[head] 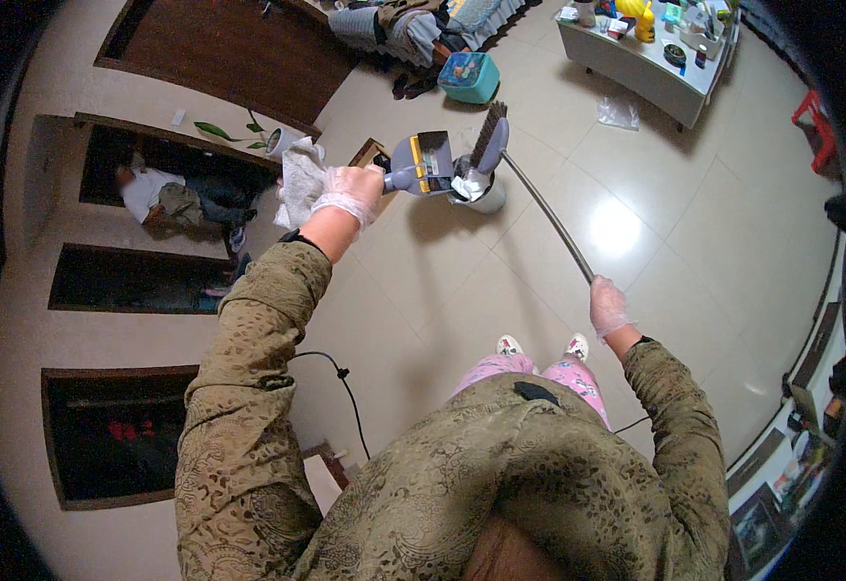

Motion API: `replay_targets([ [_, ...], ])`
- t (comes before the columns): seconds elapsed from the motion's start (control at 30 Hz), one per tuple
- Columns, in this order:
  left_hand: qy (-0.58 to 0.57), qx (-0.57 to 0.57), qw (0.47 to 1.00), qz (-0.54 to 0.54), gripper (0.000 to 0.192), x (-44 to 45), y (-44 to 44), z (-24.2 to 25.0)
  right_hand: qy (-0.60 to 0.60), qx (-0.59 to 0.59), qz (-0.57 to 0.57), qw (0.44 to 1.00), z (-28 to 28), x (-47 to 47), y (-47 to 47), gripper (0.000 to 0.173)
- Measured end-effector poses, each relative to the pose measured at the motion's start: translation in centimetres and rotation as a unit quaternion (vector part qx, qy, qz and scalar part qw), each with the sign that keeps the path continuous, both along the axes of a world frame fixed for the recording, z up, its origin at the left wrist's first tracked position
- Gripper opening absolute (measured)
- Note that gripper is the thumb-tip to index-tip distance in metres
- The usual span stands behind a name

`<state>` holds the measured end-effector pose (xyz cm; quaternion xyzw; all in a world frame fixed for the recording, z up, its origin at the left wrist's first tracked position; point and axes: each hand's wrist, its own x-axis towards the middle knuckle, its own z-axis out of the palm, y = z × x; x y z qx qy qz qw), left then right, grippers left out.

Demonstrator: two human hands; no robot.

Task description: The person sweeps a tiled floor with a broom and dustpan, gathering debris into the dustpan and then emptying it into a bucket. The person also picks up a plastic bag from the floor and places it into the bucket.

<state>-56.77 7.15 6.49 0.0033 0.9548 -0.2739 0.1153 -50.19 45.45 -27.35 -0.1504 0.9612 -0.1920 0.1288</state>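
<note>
My left hand (pixel 350 192), in a clear plastic glove, grips the handle of a grey dustpan (pixel 401 167) with yellow comb teeth. A light grey cloth (pixel 301 178) hangs right beside this hand; whether the fingers also hold it I cannot tell. My right hand (pixel 609 305), gloved too, is closed around the metal stick of a broom (pixel 550 210). The broom's grey head with dark bristles is raised over a small waste bin (pixel 488 200). White crumpled paper (pixel 470 187) shows at the bin's mouth, and the dustpan's edge is beside it.
A turquoise storage box (pixel 470 76) stands by a bed (pixel 492 18). At the upper right is a white table (pixel 626 62) with many items, near a plastic bag (pixel 617 114) and red stool (pixel 815 131). Left are a potted plant (pixel 281 141), a person (pixel 158 190) and a black cable (pixel 354 403).
</note>
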Motion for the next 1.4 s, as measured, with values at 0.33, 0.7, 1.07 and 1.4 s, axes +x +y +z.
replay_targets([
  [0.33, -0.007, -0.015, 0.999, 0.032, 0.013, 0.8, 0.3, 1.1, -0.052, 0.010, 0.042, 0.998, -1.1, -0.1, -3.3, 0.013],
  [0.7, -0.010, -0.016, 0.999, 0.043, 0.016, 1.9, -0.1, 1.9, -0.058, 0.055, 0.042, 0.996, -1.9, -2.5, -12.5, 0.022],
  [1.07, 0.008, -0.024, 0.999, 0.023, 0.014, 1.1, -0.5, 3.0, -0.027, -0.011, 0.025, 0.999, -1.9, -2.3, -5.4, 0.014],
  [1.4, 0.005, -0.039, 0.999, 0.034, 0.015, 0.0, -1.0, 3.1, -0.071, -0.031, 0.040, 0.996, 1.2, -0.4, -1.9, 0.042],
])
